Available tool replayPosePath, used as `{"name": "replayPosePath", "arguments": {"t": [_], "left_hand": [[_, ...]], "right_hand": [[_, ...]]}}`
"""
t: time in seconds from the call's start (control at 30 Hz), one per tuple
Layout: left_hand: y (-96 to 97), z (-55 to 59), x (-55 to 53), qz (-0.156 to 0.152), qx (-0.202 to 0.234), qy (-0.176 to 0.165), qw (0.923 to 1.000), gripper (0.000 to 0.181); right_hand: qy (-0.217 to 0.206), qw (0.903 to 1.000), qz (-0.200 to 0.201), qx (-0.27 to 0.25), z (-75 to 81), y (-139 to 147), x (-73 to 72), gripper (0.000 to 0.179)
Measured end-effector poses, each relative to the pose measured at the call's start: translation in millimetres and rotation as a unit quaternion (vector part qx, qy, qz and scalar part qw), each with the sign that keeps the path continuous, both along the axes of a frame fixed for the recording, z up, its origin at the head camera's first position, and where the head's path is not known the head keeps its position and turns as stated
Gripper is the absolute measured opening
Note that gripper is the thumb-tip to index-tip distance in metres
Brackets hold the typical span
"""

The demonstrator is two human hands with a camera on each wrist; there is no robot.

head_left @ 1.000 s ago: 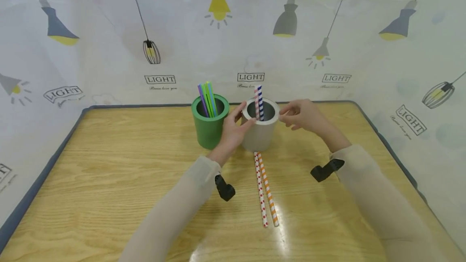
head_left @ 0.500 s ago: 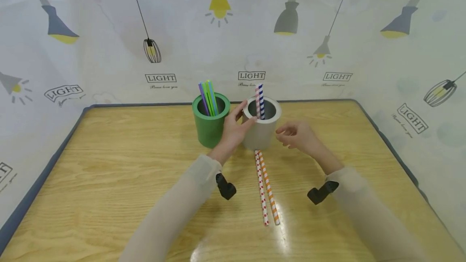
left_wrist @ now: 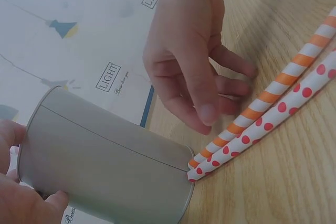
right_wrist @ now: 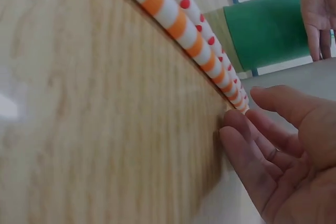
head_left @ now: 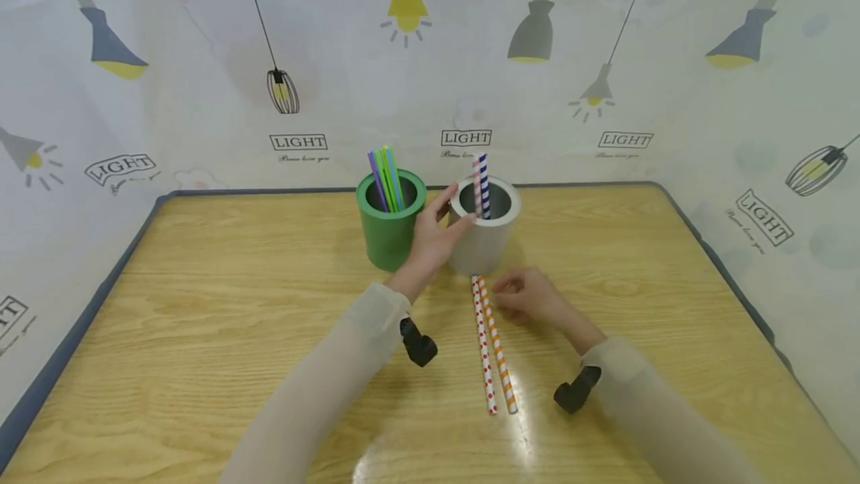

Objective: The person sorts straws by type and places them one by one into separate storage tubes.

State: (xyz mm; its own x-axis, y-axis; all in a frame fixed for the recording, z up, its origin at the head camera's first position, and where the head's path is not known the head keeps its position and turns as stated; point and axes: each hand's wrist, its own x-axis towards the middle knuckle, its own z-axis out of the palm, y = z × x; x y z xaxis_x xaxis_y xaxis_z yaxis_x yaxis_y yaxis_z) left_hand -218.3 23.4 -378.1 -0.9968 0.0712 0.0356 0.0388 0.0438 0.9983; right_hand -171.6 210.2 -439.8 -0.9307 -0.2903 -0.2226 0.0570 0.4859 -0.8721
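Note:
My left hand point(head_left: 430, 243) holds the upper side of a light grey cup point(head_left: 480, 245), thumb at the front of the rim. Two paper straws stand in that cup: a pink-striped one point(head_left: 478, 193) and a navy-striped one point(head_left: 484, 185). On the table before it lie a red-dotted straw point(head_left: 485, 361) and an orange-striped straw point(head_left: 500, 357), their far ends close together at the cup's base. My right hand point(head_left: 534, 297), fingers loosely bent and holding nothing, hovers just right of these far ends. The right wrist view shows its fingertips point(right_wrist: 231, 137) close to the orange-striped straw.
Left of the grey cup stands a green cup point(head_left: 386, 241) with several purple, green and blue straws point(head_left: 386, 181). Both cups are near the back edge of the wooden table point(head_left: 222, 305). A lamp-printed sheet point(head_left: 349, 73) rises behind and at both sides.
My right hand has come down and toward me, from beside the grey cup's rim to the far ends of the lying straws. My left hand stays on the cup.

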Motion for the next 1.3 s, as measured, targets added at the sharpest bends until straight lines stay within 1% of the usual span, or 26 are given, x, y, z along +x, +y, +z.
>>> {"name": "replayPosePath", "arguments": {"t": [0.1,0.2,0.37,0.53,0.73,0.93,1.03,1.1,1.3], "left_hand": [[0.2,0.4,0.3,0.000,0.002,-0.002,1.0000,0.062],[0.6,0.8,1.0,-0.001,0.006,-0.003,1.0000,0.062],[1.3,1.3,1.7,0.003,0.002,-0.003,1.0000,0.062],[1.5,1.2,1.0,0.006,0.000,-0.001,1.0000,0.061],[0.4,2.1,2.0,0.003,0.010,0.000,0.9999,0.061],[-0.4,2.1,3.0,0.000,0.013,0.002,0.9999,0.061],[-0.6,2.4,3.1,-0.001,0.014,0.002,0.9999,0.062],[-0.8,2.7,3.2,-0.001,0.014,0.002,0.9999,0.062],[-0.5,3.0,2.8,0.000,0.013,-0.005,0.9999,0.061]], "right_hand": [[-0.020,0.9996,-0.016,-0.009,-3.4,-4.5,2.3,0.021],[-0.021,0.9993,-0.029,-0.012,-5.6,-7.5,3.6,0.022],[-0.019,0.9991,-0.034,-0.015,-8.2,-9.8,3.4,0.026],[-0.021,0.9991,-0.036,-0.005,-7.7,-11.8,2.9,0.027],[-0.033,0.9986,-0.040,0.008,-2.3,-14.6,3.4,0.026],[-0.042,0.9973,-0.043,0.043,3.6,-17.5,3.3,0.024],[-0.041,0.9960,-0.051,0.061,4.1,-18.6,2.1,0.022],[-0.038,0.9957,-0.049,0.069,3.8,-18.9,1.1,0.020],[-0.028,0.9966,-0.047,0.062,1.5,-18.3,-0.6,0.016]]}}
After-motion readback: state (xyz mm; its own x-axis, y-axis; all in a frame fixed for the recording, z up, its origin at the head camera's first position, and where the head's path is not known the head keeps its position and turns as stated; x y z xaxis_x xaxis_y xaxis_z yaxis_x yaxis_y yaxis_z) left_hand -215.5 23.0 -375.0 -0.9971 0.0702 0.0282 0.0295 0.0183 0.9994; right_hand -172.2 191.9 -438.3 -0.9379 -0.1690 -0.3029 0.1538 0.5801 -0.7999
